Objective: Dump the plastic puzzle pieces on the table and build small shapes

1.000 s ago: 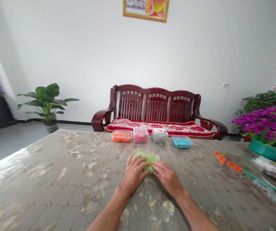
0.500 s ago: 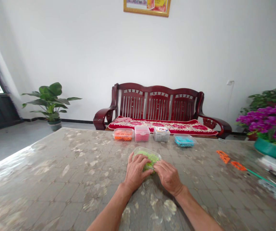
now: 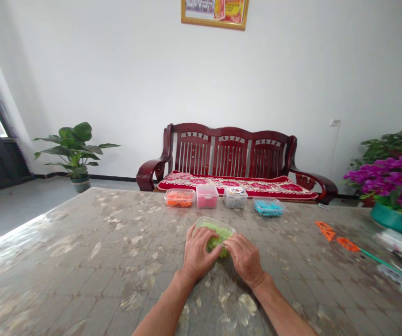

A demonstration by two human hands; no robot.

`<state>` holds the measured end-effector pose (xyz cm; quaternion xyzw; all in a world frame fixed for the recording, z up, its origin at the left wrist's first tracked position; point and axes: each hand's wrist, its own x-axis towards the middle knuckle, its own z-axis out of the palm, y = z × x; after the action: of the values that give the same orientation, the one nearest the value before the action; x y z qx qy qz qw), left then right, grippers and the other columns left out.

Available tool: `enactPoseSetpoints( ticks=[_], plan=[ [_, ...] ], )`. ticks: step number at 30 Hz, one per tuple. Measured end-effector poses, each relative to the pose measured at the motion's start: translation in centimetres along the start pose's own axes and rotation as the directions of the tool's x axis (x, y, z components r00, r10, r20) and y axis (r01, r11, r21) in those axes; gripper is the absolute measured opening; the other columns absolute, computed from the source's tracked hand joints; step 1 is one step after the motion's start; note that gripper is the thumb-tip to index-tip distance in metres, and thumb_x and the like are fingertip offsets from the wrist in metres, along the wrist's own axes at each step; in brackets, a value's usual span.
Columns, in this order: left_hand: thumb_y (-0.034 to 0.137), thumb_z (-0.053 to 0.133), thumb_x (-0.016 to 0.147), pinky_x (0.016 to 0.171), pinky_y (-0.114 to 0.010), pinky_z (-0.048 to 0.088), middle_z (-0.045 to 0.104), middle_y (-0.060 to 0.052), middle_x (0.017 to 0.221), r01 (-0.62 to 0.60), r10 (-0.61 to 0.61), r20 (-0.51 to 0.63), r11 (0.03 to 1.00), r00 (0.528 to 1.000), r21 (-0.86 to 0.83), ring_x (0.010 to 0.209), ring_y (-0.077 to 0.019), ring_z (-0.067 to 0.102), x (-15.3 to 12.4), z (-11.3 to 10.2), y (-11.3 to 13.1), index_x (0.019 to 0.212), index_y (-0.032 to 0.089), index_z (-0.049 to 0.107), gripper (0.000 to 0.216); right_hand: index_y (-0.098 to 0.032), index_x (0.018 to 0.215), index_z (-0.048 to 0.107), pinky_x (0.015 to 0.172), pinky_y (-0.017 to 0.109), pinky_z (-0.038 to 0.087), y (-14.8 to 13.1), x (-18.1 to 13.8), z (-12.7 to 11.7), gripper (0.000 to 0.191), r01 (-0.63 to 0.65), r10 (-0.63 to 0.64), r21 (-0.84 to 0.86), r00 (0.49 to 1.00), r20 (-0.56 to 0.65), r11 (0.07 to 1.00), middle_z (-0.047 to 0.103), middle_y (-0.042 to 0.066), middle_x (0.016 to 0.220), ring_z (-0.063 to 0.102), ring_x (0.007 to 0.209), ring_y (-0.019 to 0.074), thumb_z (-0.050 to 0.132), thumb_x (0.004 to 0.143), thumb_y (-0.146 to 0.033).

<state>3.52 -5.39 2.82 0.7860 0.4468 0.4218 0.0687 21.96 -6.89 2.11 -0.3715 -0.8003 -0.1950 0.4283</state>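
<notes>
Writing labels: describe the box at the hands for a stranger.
Find the table before the red bench. Nearer than the row of four boxes, a clear box has the left hand and right hand on it; its green contents differ from the row's orange, pink, grey and blue.

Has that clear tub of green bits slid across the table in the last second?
No, no clear slide any way: the clear tub keeps its place against the table and the pink box beyond. The whole picture shifted slightly instead.
</notes>
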Motion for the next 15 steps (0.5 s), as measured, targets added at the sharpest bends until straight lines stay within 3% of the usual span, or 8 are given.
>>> enactPoseSetpoints(
  ticks=[4,6,15],
  plan=[
    [0.027,0.069,0.072,0.112,-0.058,0.026,0.064,-0.003,0.124,0.103,-0.102,-0.070,0.995,0.992,0.010,0.130,-0.0313,0.045,0.0,0.3,-0.9,0.091,0.028,0.070,0.019,-0.022,0.097,0.066,0.085,0.031,0.052,0.3,-0.3,0.3,0.020,-0.028,0.028,0.005,0.999,-0.027,1.000,0.070,0.003,0.085,0.065,0.086,0.0171,0.046,0.097,-0.022],
    [0.025,0.068,0.071,0.110,-0.056,0.031,0.062,-0.004,0.125,0.153,-0.153,-0.078,0.988,0.985,-0.008,0.132,-0.0322,0.042,0.1,0.4,-1.4,0.090,0.027,0.069,0.019,-0.022,0.096,0.065,0.086,0.032,0.052,0.3,-0.3,0.4,0.020,-0.039,0.039,0.000,0.999,-0.018,0.999,0.070,0.004,0.085,0.064,0.086,0.0174,0.046,0.097,-0.021],
    [0.021,0.065,0.073,0.095,-0.043,0.044,0.066,-0.002,0.095,0.066,-0.070,-0.066,0.996,0.995,-0.056,0.098,-0.0229,0.057,0.3,0.0,-1.1,0.080,0.023,0.061,0.009,-0.023,0.119,0.064,0.091,0.038,0.049,-1.6,1.6,0.3,0.033,-0.137,0.153,-0.098,0.972,0.179,0.986,0.070,0.008,0.115,0.062,0.103,0.0224,0.051,0.089,-0.017]
  ],
)
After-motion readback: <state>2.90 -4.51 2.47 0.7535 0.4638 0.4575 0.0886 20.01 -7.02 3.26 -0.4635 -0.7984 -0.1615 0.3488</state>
